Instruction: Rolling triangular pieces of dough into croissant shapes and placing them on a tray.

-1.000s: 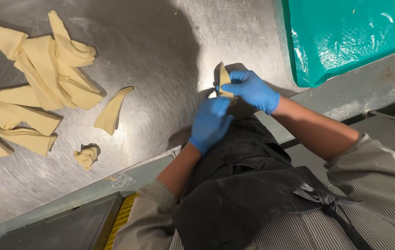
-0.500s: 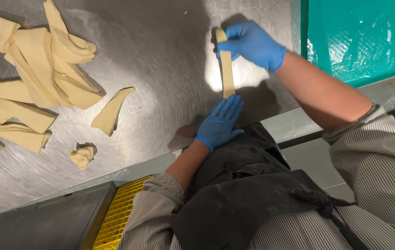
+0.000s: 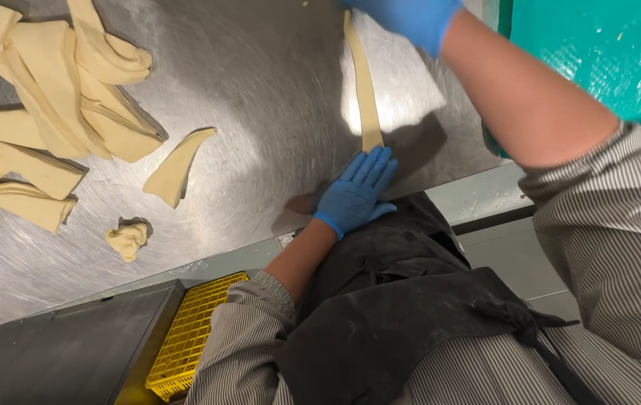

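- A long, thin dough strip (image 3: 363, 82) is stretched out flat on the steel tabletop (image 3: 260, 90), running from the far edge down toward the near edge, on the right side.
- The near end of the strip is pinned by the left hand (image 3: 354, 193), which is laid flat in a blue glove, fingers (image 3: 373, 161) straight and close together, fingertips touching the dough.
- The far end of the strip is met by the right hand (image 3: 410, 16), also gloved in blue; only part of it is seen at the top of the view, so whether it is pinching or pressing cannot be told.
- A heap of folded dough strips (image 3: 58, 105) is piled at the far left corner, well apart from both hands.
- A curved dough offcut (image 3: 174, 169) is seen lying alone between the heap and the stretched strip.
- A small crumpled dough lump (image 3: 127, 240) is found nearer the near edge, just below the offcut.
- A teal surface (image 3: 598, 52) is glimpsed past the right edge of the tabletop.
- A yellow crate (image 3: 189, 337) is spotted below the near edge, beside a striped sleeve (image 3: 245, 330) and a dark apron (image 3: 403, 315).
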